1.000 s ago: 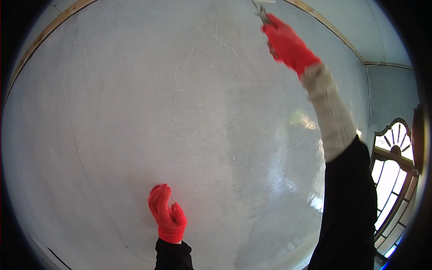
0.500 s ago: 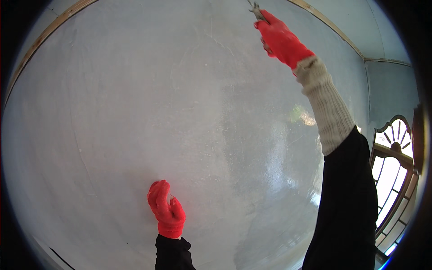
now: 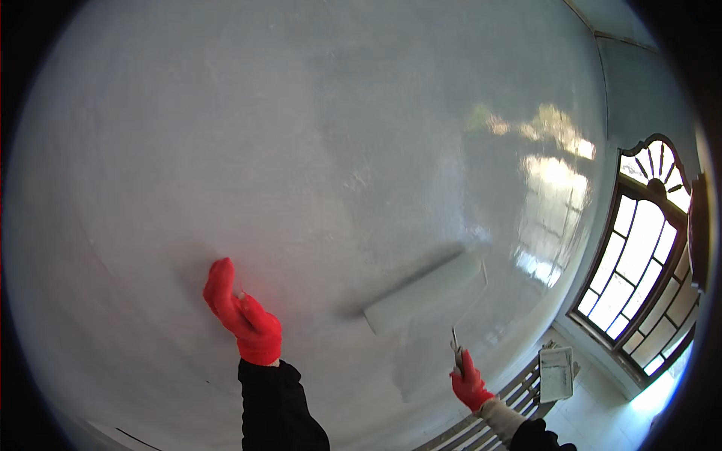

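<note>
My right hand [image 3: 468,383], in a red glove, grips the handle [image 3: 457,359] of a paint roller at the lower right. The roller's pale sleeve [image 3: 421,289] lies slanted against the glossy grey wall [image 3: 286,150], a dark shadow along it, its wire frame bending down to the handle. My left hand [image 3: 242,316], also red-gloved, is by the wall left of the roller, its fingers loosely curled, thumb a little apart, with no clear object in them. The wall shines toward the right, with window reflections.
A dark-framed window [image 3: 628,270] with an arched, spoked top is in the right wall. Below it, a paint tray [image 3: 556,372] rests on a slatted wooden platform [image 3: 511,398] above a pale tiled floor [image 3: 598,413]. The ceiling corner shows at the top right.
My right hand has swung from high on the wall down to the lower right, bringing the roller into full view. The view has shifted, showing more tray and floor; my left hand appears further left.
</note>
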{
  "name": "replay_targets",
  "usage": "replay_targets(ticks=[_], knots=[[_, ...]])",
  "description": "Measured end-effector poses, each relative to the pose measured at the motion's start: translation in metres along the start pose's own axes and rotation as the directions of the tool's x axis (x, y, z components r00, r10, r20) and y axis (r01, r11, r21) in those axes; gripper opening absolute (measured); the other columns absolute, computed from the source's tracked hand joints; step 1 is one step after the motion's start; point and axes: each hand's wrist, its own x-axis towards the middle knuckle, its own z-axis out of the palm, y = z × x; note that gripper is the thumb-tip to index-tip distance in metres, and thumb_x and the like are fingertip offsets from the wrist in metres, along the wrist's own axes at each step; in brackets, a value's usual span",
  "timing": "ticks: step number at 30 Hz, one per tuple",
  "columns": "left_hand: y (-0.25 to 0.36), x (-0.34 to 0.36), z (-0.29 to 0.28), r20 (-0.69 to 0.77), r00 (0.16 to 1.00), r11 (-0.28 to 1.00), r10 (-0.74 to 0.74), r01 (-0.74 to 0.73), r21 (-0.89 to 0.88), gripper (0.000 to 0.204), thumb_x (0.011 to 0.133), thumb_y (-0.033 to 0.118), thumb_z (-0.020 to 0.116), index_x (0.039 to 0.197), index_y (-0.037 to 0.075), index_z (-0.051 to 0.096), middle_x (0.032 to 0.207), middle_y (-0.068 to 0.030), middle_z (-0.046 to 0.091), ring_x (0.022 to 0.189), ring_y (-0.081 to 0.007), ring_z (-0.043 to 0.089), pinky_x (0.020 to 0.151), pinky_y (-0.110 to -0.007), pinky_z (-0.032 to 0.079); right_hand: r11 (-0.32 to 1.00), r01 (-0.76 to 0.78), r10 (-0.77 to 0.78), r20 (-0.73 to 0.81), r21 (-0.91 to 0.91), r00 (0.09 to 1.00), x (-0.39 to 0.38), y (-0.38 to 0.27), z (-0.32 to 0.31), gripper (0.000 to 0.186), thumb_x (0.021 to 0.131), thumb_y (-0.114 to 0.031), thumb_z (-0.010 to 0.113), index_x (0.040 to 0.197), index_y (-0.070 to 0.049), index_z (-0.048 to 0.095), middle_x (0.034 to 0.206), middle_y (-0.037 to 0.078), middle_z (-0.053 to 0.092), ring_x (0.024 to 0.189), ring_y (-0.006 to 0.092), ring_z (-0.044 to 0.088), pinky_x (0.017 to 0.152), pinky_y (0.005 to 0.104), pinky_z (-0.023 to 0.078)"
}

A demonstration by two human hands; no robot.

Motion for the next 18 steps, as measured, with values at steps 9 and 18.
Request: replay_targets(ticks=[9,18], knots=[[-0.005,0.015,-0.017,0.055,0.998,0.996,0.045,-0.049,0.074,0.036,0.093,0.019,0.033,0.118,-0.003,0.048,0.119,-0.0153,0.049,0.108,-0.0269,0.048,0.093,-0.037,0.037,0.959,0.226,-0.214,-0.088,0.173,0.973,0.101,-0.162,-0.004,0.051,0.087,-0.004,0.051,0.135,-0.002,0.033,0.086,0.011,0.06,0.072,0.0163,0.059,0.067,0.0293,0.048],[-0.014,0.025,-0.025,0.135,0.978,0.96,0.161,-0.187,0.209,0.038,0.093,0.019,0.031,0.12,-0.003,0.048,0.12,-0.0157,0.049,0.109,-0.0271,0.048,0.094,-0.037,0.037,0.99,0.114,-0.123,-0.102,-0.088,0.987,0.055,-0.084,0.007,0.052,0.083,-0.007,0.057,0.131,-0.004,0.036,0.076,0.014,0.06,0.071,0.0239,0.063,0.065,0.0326,0.048]])
